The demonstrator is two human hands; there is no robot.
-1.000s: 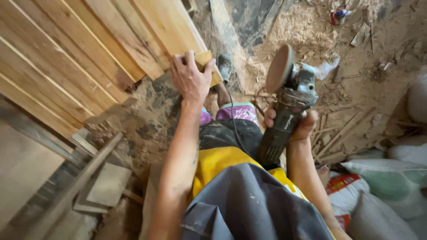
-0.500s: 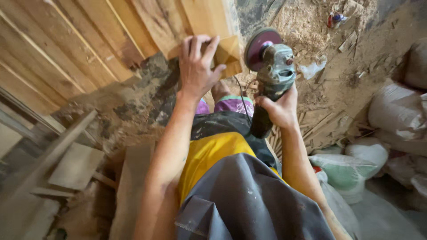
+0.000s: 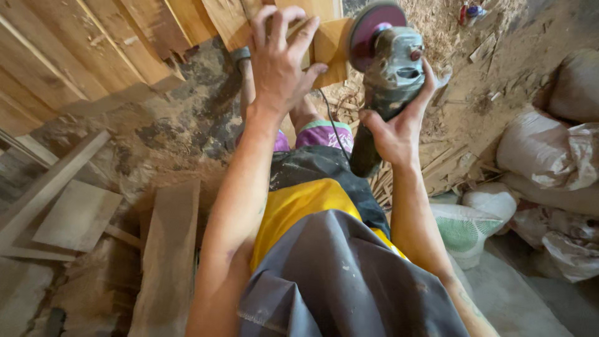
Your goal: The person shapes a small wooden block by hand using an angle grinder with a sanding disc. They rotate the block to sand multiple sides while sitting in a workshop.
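2 hands: both busy.
Left hand [image 3: 281, 59]: fingers spread flat on wooden block [image 3: 327, 47].
Right hand [image 3: 393, 125]: wrapped around angle grinder [image 3: 387, 68].
Change: disc now raised beside the block's edge, nearer than before.

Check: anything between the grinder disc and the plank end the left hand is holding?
Nothing visible. The angle grinder, held in the right hand, has its disc right beside the wood plank. The left hand presses on the plank just left of the disc.

Loose boards [image 3: 75, 212] left, filled sacks [image 3: 549, 156] right, sawdust floor [image 3: 181, 137]
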